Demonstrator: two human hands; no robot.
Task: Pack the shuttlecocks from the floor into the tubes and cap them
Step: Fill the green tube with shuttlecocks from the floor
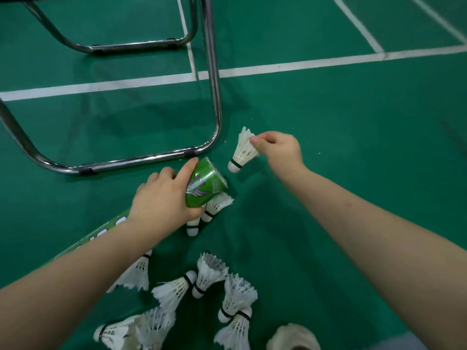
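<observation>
Green tube (206, 184) gripped by left fingers (161, 198) | right fingers (280, 150) pinch shuttlecock (243, 150) | chair frame (214, 102) just beyond

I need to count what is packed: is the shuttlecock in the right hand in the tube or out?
Out: right hand pinches shuttlecock beside green tube.
</observation>
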